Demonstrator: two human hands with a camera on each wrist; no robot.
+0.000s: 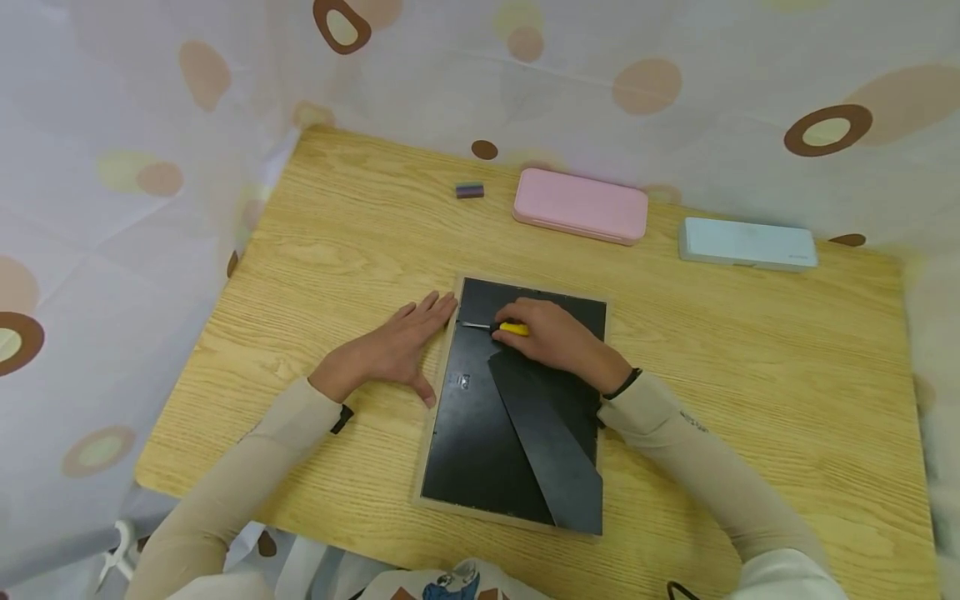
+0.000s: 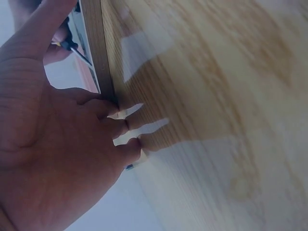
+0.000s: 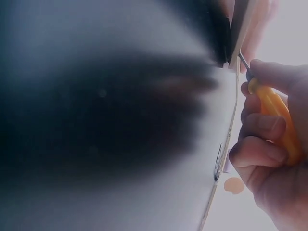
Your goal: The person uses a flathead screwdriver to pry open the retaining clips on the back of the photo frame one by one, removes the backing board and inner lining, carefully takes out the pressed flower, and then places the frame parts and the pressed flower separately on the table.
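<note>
A picture frame (image 1: 468,433) lies back side up on the table, with a black backing and a light wooden rim. Its black easel stand (image 1: 551,442) slants across the right half. My right hand (image 1: 551,333) grips a screwdriver (image 1: 513,328) by its yellow and black handle, fingers curled round it in the right wrist view. The screwdriver's metal shaft (image 1: 474,325) points left, its tip at the frame's left inner edge. My left hand (image 1: 393,346) lies spread along the frame's left side, fingertips by the upper rim and thumb lower down. In the left wrist view its fingers (image 2: 127,151) touch the tabletop.
Toward the back of the wooden table (image 1: 337,250) lie a small dark block (image 1: 469,191), a pink case (image 1: 581,206) and a pale blue case (image 1: 747,244). A white curtain (image 1: 480,75) with brown and beige spots hangs behind and beside the table.
</note>
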